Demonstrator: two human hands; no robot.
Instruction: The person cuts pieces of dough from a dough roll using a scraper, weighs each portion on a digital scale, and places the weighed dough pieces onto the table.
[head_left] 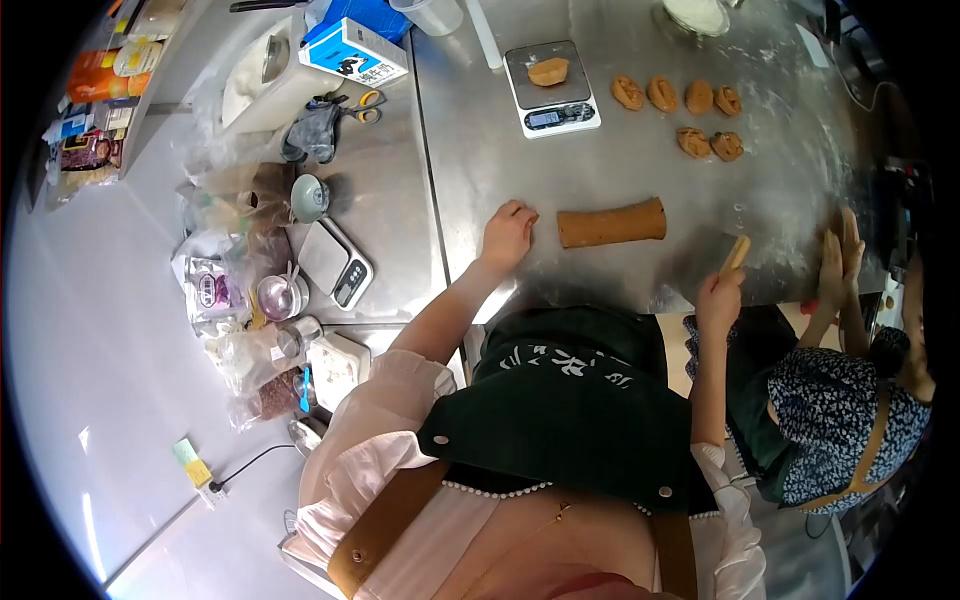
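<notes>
A thick brown dough log (pixel 612 223) lies crosswise on the steel table in front of me. My left hand (pixel 510 235) rests on the table just left of the log, apart from it, its fingers curled together; what they hold, if anything, is too small to name. To the right of the log, my right hand (pixel 719 298) grips a scraper (pixel 737 254) by its wooden handle. Ahead, one dough piece (pixel 548 71) sits on a digital scale (pixel 558 118). Several dough lumps (pixel 698 97) lie in two rows right of the scale.
A co-worker (pixel 850 420) stands at the right, with hands (pixel 842 260) over the table edge. On the left are a second scale (pixel 337 262), a green bowl (pixel 310 198), scissors (pixel 368 107), a milk carton (pixel 355 53) and bags. A flour bowl (pixel 698 14) stands at the far edge.
</notes>
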